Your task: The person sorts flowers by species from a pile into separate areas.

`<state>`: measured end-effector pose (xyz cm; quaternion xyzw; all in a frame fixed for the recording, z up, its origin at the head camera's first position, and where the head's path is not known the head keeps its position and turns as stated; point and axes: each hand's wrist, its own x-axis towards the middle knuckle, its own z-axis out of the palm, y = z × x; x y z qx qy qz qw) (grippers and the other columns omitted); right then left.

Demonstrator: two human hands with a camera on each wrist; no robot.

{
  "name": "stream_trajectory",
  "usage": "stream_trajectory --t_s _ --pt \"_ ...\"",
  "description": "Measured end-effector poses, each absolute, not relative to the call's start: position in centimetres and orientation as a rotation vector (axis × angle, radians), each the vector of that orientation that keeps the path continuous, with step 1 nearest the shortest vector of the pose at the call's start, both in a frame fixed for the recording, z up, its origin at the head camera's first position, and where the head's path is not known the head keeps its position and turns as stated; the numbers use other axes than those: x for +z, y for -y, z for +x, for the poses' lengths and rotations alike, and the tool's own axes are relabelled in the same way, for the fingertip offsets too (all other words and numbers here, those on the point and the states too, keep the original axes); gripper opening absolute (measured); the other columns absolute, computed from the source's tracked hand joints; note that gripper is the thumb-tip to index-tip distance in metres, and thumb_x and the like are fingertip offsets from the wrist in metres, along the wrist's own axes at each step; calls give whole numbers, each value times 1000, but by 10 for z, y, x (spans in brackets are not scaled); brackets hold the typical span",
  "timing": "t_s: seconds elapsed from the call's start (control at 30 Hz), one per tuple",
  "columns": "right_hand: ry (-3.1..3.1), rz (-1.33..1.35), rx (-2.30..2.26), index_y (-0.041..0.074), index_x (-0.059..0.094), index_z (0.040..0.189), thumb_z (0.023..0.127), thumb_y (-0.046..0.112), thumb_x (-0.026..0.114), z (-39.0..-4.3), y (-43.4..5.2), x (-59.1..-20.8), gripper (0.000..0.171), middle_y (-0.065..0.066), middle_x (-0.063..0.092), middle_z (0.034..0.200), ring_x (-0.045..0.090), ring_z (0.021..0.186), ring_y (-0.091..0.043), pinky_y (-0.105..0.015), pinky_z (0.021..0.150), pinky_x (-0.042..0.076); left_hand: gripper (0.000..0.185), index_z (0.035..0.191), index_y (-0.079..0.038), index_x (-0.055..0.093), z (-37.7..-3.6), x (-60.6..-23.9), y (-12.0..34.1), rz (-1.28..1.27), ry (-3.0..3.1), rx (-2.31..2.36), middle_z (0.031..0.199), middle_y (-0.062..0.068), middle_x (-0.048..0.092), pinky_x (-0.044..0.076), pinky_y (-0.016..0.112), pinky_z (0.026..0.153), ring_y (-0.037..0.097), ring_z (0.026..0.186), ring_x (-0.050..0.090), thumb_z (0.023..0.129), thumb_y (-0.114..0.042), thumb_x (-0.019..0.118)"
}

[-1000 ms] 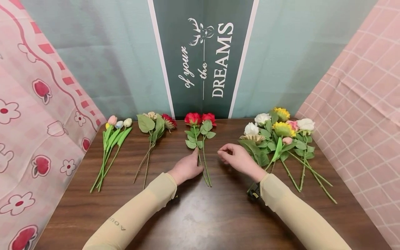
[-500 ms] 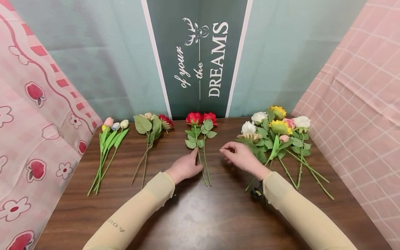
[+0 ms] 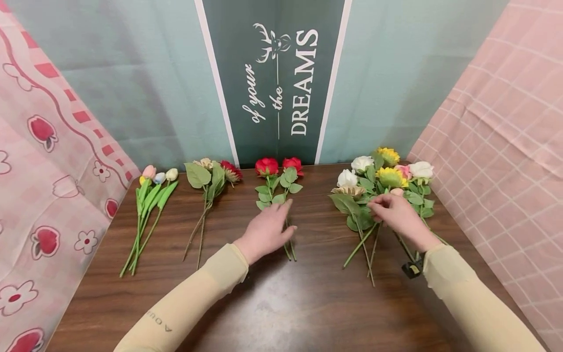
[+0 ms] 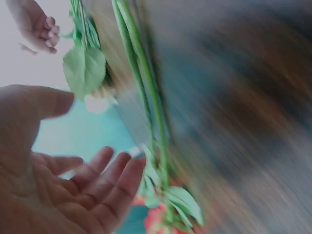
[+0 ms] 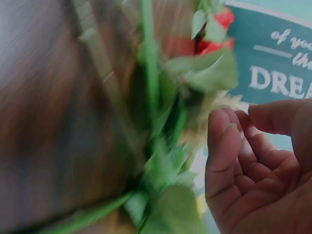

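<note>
Two red roses (image 3: 266, 166) lie side by side at the middle back of the table, stems toward me. My left hand (image 3: 266, 230) hovers over their stems; in the left wrist view its fingers are spread apart and the stems (image 4: 146, 83) pass beside them, outside the grasp. At the right, my right hand (image 3: 404, 217) is over a mixed pile of flowers with sunflowers (image 3: 392, 177), white roses (image 3: 347, 178) and a beige flower (image 3: 347, 191). Its fingers (image 5: 222, 151) are loosely bent, thumb apart from them, holding nothing. It covers part of the pink tulip and some stems.
Tulips (image 3: 149, 195) in pink, yellow, blue and white lie at the far left. Beside them are a beige flower and a dark red flower (image 3: 230, 172) with broad leaves. Patterned cloths hang behind and at both sides of the brown table (image 3: 264, 313).
My right hand has moved right, from beside the red roses to over the mixed pile. My left hand has shifted slightly right across the stems and its fingers have come off them.
</note>
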<state>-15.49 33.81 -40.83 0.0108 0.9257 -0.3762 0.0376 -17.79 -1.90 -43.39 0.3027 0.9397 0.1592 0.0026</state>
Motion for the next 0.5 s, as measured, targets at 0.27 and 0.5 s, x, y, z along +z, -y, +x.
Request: stream_trajectory --t_s 0.27,0.5 --pt "-2732 159 -1014 0 73 91 102 39 62 -145 -365 -428 42 -7 71 76 70 71 -23 -36 59 57 79 164 -15 26 -147 -435 -27 1615 -2811 117 165 9 32 14 45 124 29 152 26 102 -53 55" --pt "-2686 236 -1075 1 74 85 101 42 63 -140 -360 -444 46 -3 69 68 68 63 -20 -36 55 55 75 164 -21 26 -129 -448 -71 1823 -2686 -31 167 5 27 10 43 125 26 154 19 103 -61 45"
